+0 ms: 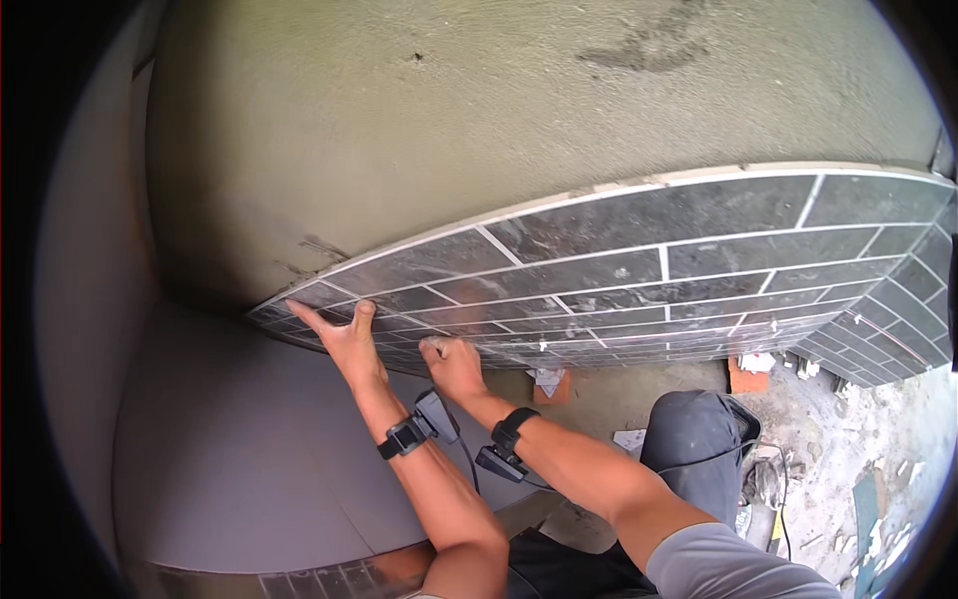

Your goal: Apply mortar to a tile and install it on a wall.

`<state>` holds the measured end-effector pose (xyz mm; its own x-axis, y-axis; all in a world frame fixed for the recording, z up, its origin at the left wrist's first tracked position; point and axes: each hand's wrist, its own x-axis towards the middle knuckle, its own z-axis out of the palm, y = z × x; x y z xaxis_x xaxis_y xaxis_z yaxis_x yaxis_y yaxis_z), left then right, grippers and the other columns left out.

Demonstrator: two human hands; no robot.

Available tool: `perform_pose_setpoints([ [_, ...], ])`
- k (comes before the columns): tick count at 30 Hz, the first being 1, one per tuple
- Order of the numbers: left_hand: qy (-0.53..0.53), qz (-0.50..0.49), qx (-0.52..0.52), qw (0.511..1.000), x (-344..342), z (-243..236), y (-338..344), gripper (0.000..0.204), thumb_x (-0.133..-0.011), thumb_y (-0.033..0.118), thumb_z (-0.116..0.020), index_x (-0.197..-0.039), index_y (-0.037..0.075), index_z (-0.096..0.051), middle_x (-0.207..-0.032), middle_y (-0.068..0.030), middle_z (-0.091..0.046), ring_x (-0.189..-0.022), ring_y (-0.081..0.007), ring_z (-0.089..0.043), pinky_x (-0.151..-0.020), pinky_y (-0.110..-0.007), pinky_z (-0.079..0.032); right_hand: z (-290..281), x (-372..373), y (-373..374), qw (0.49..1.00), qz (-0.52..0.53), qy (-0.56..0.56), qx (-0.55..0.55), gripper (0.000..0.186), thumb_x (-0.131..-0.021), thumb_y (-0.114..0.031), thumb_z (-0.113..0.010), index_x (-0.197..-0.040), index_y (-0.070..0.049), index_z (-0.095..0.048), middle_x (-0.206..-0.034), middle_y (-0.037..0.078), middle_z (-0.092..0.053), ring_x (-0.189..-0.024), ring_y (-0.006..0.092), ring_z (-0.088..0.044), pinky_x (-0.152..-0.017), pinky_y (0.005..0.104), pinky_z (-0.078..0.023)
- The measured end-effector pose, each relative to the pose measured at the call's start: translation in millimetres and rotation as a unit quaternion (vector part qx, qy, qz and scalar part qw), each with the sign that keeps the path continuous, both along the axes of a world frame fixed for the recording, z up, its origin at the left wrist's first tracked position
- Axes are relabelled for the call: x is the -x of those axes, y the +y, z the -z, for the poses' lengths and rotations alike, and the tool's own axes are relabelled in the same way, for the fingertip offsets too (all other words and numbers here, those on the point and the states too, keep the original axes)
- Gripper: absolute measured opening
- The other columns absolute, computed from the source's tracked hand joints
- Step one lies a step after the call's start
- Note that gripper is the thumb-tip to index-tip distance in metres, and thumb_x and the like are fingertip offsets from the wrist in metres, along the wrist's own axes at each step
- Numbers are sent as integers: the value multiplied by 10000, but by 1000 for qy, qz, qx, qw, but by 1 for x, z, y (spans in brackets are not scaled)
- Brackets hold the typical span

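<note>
Dark grey tiles (584,275) run in staggered rows along the lower wall, right in front of the person, and a good stretch is clearly up already! Pale lines part one tile from the next, and the field carries on round the corner onto the side wall (903,309). Above that pale top edge, it's all bare plaster (479,110), greenish-grey and dark-smudged, so the upper wall looks like the part left undone, if covering it is wanted. Now the hands: the left hand (351,344) is at the far left end, fingers spread wide against the tiles, grasping nothing; the right hand (457,367), just beside it and lower, has its fingers curled in at the tile face, and whether they pinch anything I can't make out. Small white bits (544,346) poke from a few joints, whitish marks smear the tile faces, so tidying seems outstanding too. Down below, orange blocks (748,376) sit by the bottom edge, and rubble litters the floor (828,479).
</note>
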<state>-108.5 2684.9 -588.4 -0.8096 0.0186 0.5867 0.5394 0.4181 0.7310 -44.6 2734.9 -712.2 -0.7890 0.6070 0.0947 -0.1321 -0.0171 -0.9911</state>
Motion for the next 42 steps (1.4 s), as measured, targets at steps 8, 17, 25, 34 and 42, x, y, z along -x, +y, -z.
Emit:
perform_pose_setpoints([
  [8,60,29,-81,994,3,10,5,919,-903,290,-695,-1549,37,-92,-1590,-176,-175,-1413,-265,-272,-1154,-369,-219,59,-76,-14,977,-125,-134,-104,217,-884,-239,-554,-951,-98,-703,-902,207,-684,-915,407,-640,-808,500,-496],
  [17,-210,-10,-349,913,-27,111,34,938,-941,596,-491,-1549,64,-14,-1596,-204,-118,-1441,-340,-242,-1171,-459,-214,115,-111,34,960,-74,-233,-138,221,-862,-229,-558,-978,-127,-716,-950,199,-685,-958,393,-645,-846,470,-503],
  [25,-290,-10,-168,942,-35,142,21,1024,-874,714,-483,-1559,108,-22,-1605,-189,-108,-1460,-338,-195,-1171,-455,-197,61,-102,34,974,-52,-161,-148,297,-875,-197,-567,-1135,-71,-634,-1045,229,-657,-1012,414,-612,-878,479,-474],
  [34,-293,141,-339,883,-35,191,2,910,-934,712,-281,-1555,90,-45,-1633,-80,-22,-1503,-245,-2,-1212,-401,-60,78,-67,43,979,-142,2,-150,492,-860,-62,-608,-1330,17,-483,-1278,213,-555,-1006,306,-634,-888,380,-495],
  [42,-277,145,-304,900,-36,197,0,922,-902,766,-165,-1560,136,-25,-1630,-95,10,-1501,-248,33,-1214,-398,-17,65,-58,38,976,-195,-22,-98,582,-857,-26,-594,-1409,18,-414,-1291,189,-559,-1008,242,-636,-915,342,-483],
])
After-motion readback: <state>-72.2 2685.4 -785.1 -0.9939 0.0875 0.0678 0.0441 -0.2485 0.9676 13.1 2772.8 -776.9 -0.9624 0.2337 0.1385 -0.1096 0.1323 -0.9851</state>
